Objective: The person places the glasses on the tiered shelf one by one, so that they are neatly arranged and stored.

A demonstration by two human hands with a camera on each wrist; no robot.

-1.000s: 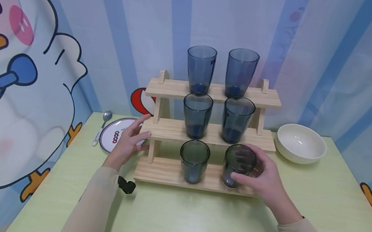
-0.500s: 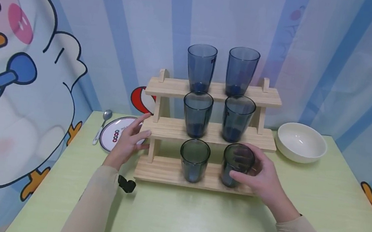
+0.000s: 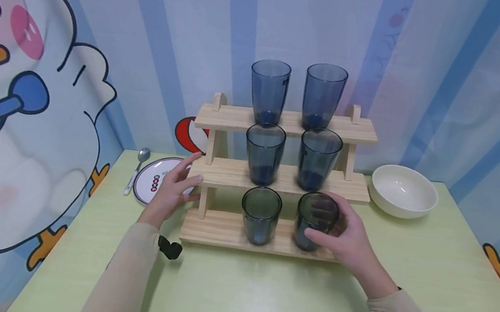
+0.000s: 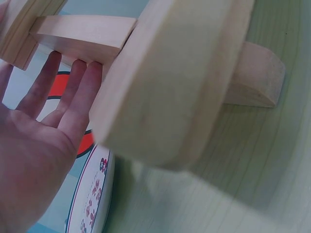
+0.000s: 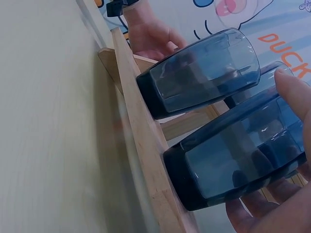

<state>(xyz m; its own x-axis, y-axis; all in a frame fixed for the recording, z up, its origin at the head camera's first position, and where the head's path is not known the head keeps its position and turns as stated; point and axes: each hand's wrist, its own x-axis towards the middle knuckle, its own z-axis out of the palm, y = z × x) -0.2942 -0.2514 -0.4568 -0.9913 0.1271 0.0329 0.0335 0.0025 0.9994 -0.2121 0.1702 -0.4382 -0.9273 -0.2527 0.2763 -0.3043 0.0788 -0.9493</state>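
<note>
A three-tier wooden rack (image 3: 218,230) bears blue-grey glasses, two per tier. On the bottom tier my right hand (image 3: 348,241) grips the right glass (image 3: 304,223), thumb in front and fingers round its far side. The right wrist view shows this glass (image 5: 218,165) upright, its base on the plank. Beside it, a little apart, stands the left glass (image 3: 259,220). My left hand (image 3: 171,190) touches the rack's left end near the middle shelf. In the left wrist view its fingers (image 4: 80,104) extend against the wooden upright (image 4: 82,36), palm free of any object.
A white bowl (image 3: 403,194) stands right of the rack. On the left lie a patterned plate (image 3: 147,184), partly behind my left hand, and a spoon (image 3: 136,172). Two glasses each occupy the middle and top tiers. A printed duck curtain (image 3: 173,51) hangs behind the table.
My right hand has shifted the bottom right glass slightly left along the plank, closer to its neighbour. The left hand stays at the rack's end.
</note>
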